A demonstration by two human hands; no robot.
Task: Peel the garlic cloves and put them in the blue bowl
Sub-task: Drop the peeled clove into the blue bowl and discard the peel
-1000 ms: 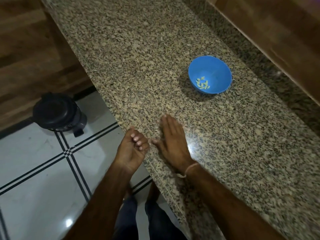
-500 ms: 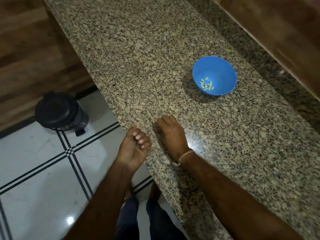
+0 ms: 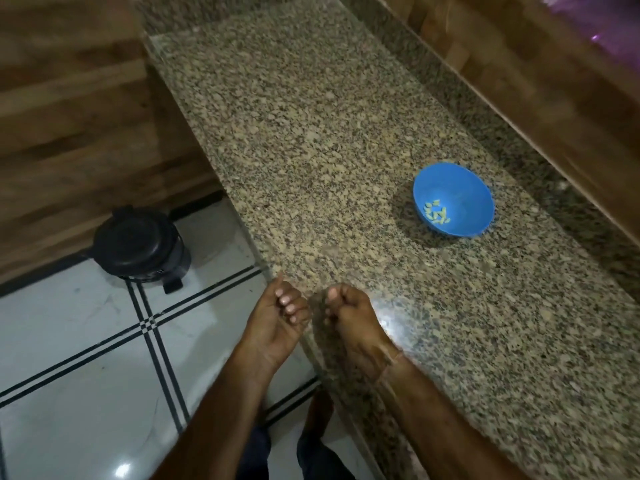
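Currently, the blue bowl (image 3: 467, 199) stands upright on the speckled granite countertop (image 3: 329, 150), toward the far right, well apart from both hands. It is round, smooth and matte. A small cluster of pale yellow-green peeled garlic cloves (image 3: 437, 212) lies at its bottom, left of centre.

The left hand (image 3: 277, 318) is held palm up just off the near counter edge, its fingers curled inward; whether it contains anything cannot be told. The right hand (image 3: 351, 317) rests on the counter just beside it, its fingers bent under and blurred; its grip cannot be told either.

A round black lidded bin (image 3: 138, 242) stands on the glossy white tiled floor (image 3: 69, 323) with black lines. Wood-grain panels (image 3: 69, 116) are at the left.
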